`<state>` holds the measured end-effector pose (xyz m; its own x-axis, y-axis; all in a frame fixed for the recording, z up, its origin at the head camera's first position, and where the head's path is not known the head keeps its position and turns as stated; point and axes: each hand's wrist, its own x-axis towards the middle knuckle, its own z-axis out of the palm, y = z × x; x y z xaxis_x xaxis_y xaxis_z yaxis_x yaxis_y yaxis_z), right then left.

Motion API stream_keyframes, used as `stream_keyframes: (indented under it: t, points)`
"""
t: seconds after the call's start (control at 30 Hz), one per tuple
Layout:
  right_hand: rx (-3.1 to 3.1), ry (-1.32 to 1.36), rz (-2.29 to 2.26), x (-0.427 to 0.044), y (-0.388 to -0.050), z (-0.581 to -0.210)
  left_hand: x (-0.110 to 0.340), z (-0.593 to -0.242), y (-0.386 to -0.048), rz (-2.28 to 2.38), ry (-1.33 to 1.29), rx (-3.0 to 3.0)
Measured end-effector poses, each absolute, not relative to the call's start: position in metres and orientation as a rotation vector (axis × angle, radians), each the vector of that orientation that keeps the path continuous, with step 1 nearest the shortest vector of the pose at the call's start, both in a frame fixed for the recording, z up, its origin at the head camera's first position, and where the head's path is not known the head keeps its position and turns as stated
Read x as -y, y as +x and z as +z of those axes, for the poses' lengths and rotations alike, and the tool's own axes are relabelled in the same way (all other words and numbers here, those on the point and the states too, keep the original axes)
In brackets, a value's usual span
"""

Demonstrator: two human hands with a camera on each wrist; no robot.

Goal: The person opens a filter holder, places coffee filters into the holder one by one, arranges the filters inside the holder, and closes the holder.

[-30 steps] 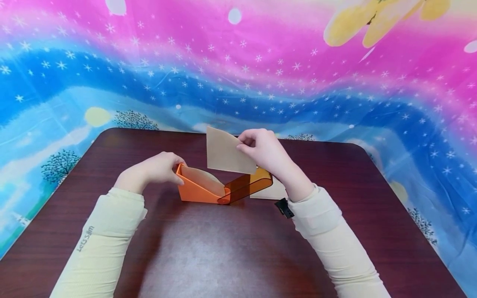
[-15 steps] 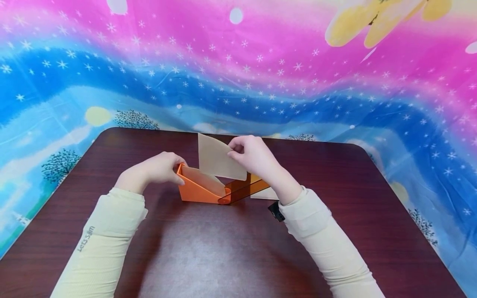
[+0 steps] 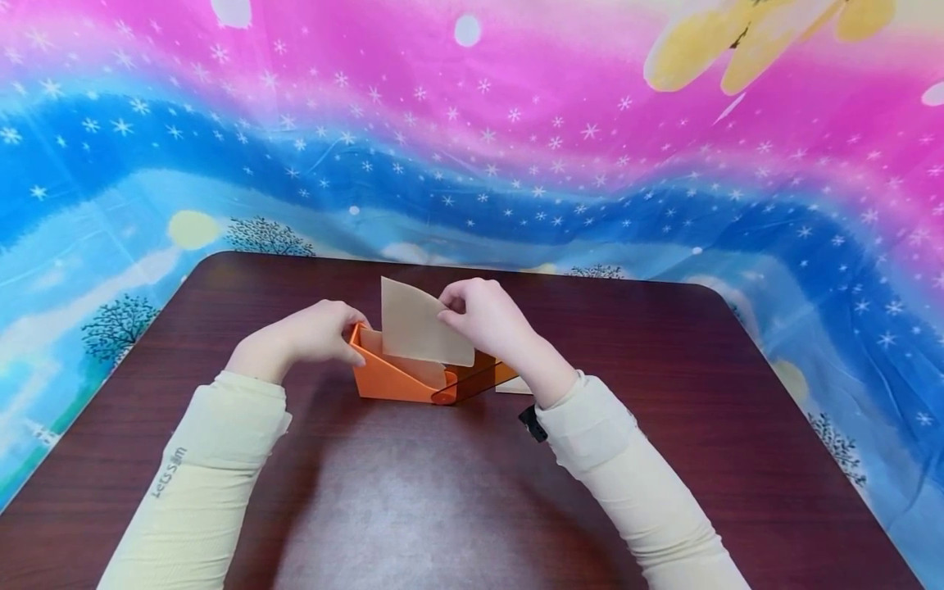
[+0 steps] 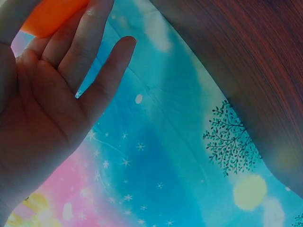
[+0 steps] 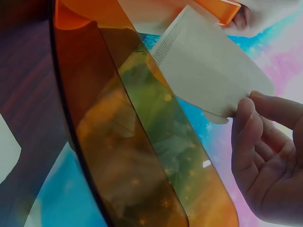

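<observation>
An orange filter box (image 3: 387, 380) stands on the table with its amber see-through lid (image 3: 478, 377) swung out to the right. My left hand (image 3: 310, 334) grips the box's tall left end between thumb and fingers; in the left wrist view only a bit of orange shows behind the fingers. Tan paper coffee filters (image 3: 413, 369) stand inside the box. Just above them, my right hand (image 3: 496, 321) pinches a coffee filter (image 3: 415, 324) by its right edge, thumb against fingers. The right wrist view shows this filter's crimped seam, partly behind the lid.
Another pale filter paper (image 3: 511, 386) lies on the dark wooden table (image 3: 649, 393), to the right of the box and partly hidden by my right arm. A patterned snow-scene cloth (image 3: 442, 147) hangs behind the table's far edge.
My right hand has moved left and down with the coffee filter, bringing it over the box opening. The left hand and the box have stayed in place.
</observation>
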<state>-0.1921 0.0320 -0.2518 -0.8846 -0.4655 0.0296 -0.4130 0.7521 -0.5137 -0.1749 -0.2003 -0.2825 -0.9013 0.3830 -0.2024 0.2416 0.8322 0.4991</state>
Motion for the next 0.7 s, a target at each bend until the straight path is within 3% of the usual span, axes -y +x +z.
stream_keyframes:
  t: [0.7]
  points:
    - [-2.852,-0.692,-0.627,-0.016,-0.193,-0.279,0.200,-0.282,-0.175,0.671,0.578,-2.729]
